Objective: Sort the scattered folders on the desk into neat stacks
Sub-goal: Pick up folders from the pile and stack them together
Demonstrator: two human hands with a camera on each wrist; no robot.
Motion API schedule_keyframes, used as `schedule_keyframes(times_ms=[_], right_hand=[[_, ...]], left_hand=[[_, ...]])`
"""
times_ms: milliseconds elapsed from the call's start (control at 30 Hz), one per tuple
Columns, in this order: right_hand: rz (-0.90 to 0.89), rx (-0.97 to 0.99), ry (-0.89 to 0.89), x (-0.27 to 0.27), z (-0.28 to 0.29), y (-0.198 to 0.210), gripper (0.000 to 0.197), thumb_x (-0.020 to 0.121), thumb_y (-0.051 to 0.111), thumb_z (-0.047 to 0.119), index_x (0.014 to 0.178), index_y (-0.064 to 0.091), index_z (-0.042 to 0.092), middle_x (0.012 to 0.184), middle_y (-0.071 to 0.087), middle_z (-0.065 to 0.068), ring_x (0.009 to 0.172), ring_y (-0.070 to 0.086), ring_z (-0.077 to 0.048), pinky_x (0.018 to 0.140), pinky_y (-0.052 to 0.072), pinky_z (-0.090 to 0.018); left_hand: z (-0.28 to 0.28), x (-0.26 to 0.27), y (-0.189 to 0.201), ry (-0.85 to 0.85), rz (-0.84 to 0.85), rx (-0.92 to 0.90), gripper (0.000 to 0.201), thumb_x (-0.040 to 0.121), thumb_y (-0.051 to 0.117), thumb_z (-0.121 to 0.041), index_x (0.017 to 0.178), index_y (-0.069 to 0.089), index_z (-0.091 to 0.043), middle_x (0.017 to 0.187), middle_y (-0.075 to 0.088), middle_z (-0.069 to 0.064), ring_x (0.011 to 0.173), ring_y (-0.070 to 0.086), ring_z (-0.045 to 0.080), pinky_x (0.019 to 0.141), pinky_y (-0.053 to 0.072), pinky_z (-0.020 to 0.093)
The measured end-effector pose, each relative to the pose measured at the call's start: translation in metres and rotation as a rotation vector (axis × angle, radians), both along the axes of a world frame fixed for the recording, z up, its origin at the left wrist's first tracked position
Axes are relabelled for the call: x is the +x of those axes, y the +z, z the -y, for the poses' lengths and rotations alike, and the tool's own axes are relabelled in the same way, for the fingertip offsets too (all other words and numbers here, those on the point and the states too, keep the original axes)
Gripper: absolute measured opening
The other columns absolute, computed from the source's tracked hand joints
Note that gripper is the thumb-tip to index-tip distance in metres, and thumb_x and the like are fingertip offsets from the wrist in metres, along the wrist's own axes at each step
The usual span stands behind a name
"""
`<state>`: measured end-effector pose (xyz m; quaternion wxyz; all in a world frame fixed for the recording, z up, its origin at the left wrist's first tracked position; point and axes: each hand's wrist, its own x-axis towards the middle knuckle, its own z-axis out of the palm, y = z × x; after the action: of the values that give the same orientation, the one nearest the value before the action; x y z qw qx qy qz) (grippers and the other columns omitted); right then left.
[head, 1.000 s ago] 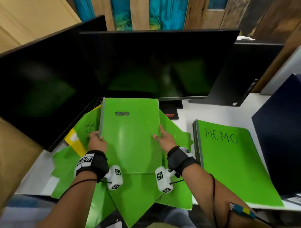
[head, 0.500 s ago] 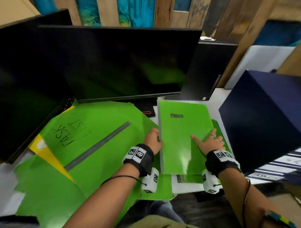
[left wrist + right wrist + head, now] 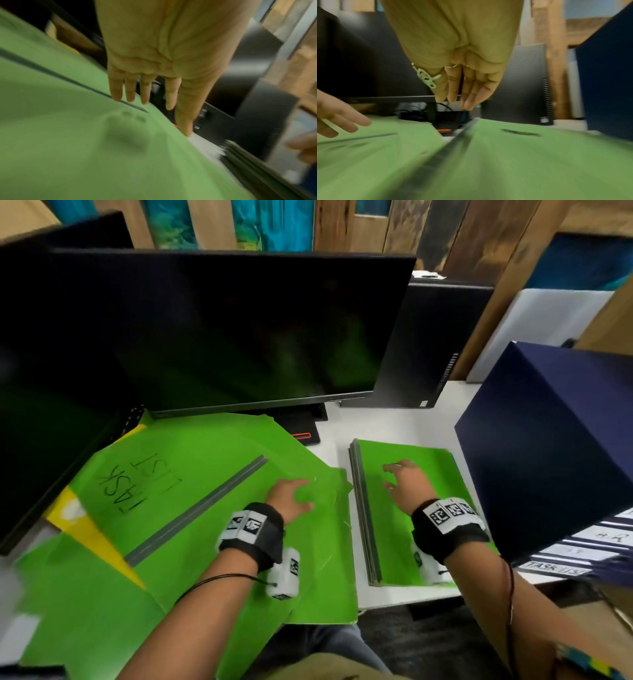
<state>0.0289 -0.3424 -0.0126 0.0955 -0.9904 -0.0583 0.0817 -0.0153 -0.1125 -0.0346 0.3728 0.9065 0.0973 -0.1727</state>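
Observation:
A neat stack of green folders (image 3: pixel 387 529) lies on the white desk at the right; its dark spines (image 3: pixel 453 146) face left. My right hand (image 3: pixel 402 484) hovers just above its top folder (image 3: pixel 539 155), fingers straight and relaxed, holding nothing. To the left spreads a loose heap of green folders (image 3: pixel 191 474), the top one marked "TASK LIST" with a grey spine bar, and a yellow folder (image 3: pixel 85 525) pokes out beneath. My left hand (image 3: pixel 291 496) hangs over the heap's right edge (image 3: pixel 85 135), fingers (image 3: pixel 130 89) spread and empty.
Two dark monitors (image 3: pixel 222 330) stand behind the heap, with a monitor foot (image 3: pixel 301 433) near the folders. A black computer case (image 3: pixel 421 344) stands at the back right. A dark blue box (image 3: pixel 548 446) crowds the stack's right side. The white desk (image 3: pixel 394 422) shows between them.
The green folder both hands carried now lies on the right stack. Both hands have let go; the left has moved back over the loose heap.

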Motion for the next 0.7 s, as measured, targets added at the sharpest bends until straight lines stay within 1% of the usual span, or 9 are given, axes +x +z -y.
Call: schedule_keyframes(times_ms=[100,167,233,367,467,533,600,667,700], right_hand=[[-0.037,0.198,0.214,0.004,-0.061,-0.001,0.032,0.093,0.054,0.012,0.124,0.059,0.008,0.126,0.061,-0.014,0.115,0.058,-0.025,0.106,0.041,-0.033],[-0.12,0.226,0.262,0.006,-0.104,-0.009,0.033,0.093,0.054,0.016,0.124,0.059,0.006,0.129,0.059,-0.014,0.118,0.056,-0.025,0.106,0.04,-0.033],[-0.218,0.207,0.238,0.01,-0.138,-0.021,0.047,0.092,0.057,0.028,0.133,0.05,0.005,0.14,0.047,-0.015,0.129,0.045,-0.027,0.11,0.035,-0.034],[-0.351,0.033,0.189,0.011,-0.181,-0.05,0.091,0.082,0.05,0.065,0.145,0.027,0.003,0.154,0.021,-0.019,0.142,0.022,-0.033,0.116,0.025,-0.042],[-0.391,0.048,0.133,0.007,-0.193,-0.06,0.103,0.075,0.052,0.071,0.146,0.022,0.003,0.156,0.012,-0.016,0.143,0.014,-0.035,0.116,0.023,-0.046],[-0.344,0.178,0.049,0.008,-0.195,-0.06,0.095,0.076,0.061,0.062,0.143,0.029,0.002,0.153,0.022,-0.017,0.14,0.022,-0.033,0.114,0.029,-0.042],[-0.227,0.461,-0.068,0.01,-0.193,-0.056,0.072,0.081,0.067,0.043,0.134,0.042,0.002,0.142,0.041,-0.016,0.133,0.037,-0.029,0.109,0.035,-0.035],[-0.122,0.767,-0.141,0.006,-0.191,-0.048,0.048,0.088,0.063,0.027,0.125,0.05,-0.001,0.132,0.051,-0.015,0.125,0.046,-0.027,0.104,0.036,-0.031],[-0.079,0.873,-0.14,0.003,-0.189,-0.041,0.041,0.089,0.061,0.025,0.12,0.053,-0.001,0.127,0.054,-0.015,0.122,0.049,-0.026,0.101,0.036,-0.03]], left_hand=[[-0.065,-0.014,0.004,0.228,-0.075,0.312,0.092,0.071,0.076,-0.033,0.146,0.023,-0.028,0.155,0.013,0.013,0.143,0.012,0.034,0.115,0.021,0.051],[-0.099,-0.029,-0.003,0.262,-0.196,0.439,0.115,0.063,0.079,-0.045,0.149,0.005,-0.027,0.157,-0.003,0.015,0.145,-0.001,0.037,0.114,0.015,0.057],[-0.119,-0.044,-0.012,0.235,-0.268,0.514,0.128,0.056,0.077,-0.058,0.148,-0.006,-0.025,0.157,-0.01,0.016,0.145,-0.006,0.037,0.113,0.013,0.062],[-0.13,-0.06,-0.024,0.235,-0.244,0.526,0.136,0.051,0.074,-0.067,0.147,-0.013,-0.026,0.158,-0.011,0.01,0.146,-0.004,0.033,0.111,0.01,0.065],[-0.125,-0.063,-0.023,0.251,-0.23,0.564,0.138,0.048,0.074,-0.069,0.146,-0.016,-0.03,0.158,-0.003,0.008,0.146,0.003,0.032,0.109,0.009,0.069],[-0.12,-0.065,-0.018,0.255,-0.237,0.58,0.14,0.047,0.075,-0.068,0.145,-0.018,-0.03,0.158,0.001,0.01,0.145,0.007,0.033,0.108,0.007,0.07],[-0.117,-0.066,-0.011,0.261,-0.247,0.593,0.141,0.047,0.075,-0.068,0.145,-0.02,-0.029,0.158,0.003,0.013,0.145,0.01,0.034,0.108,0.007,0.07],[-0.118,-0.064,-0.001,0.258,-0.286,0.604,0.141,0.048,0.075,-0.068,0.146,-0.017,-0.026,0.157,0.003,0.016,0.144,0.011,0.035,0.109,0.012,0.069],[-0.118,-0.063,0.007,0.252,-0.313,0.61,0.14,0.049,0.076,-0.067,0.147,-0.014,-0.023,0.157,0.003,0.018,0.144,0.012,0.036,0.11,0.015,0.067]])
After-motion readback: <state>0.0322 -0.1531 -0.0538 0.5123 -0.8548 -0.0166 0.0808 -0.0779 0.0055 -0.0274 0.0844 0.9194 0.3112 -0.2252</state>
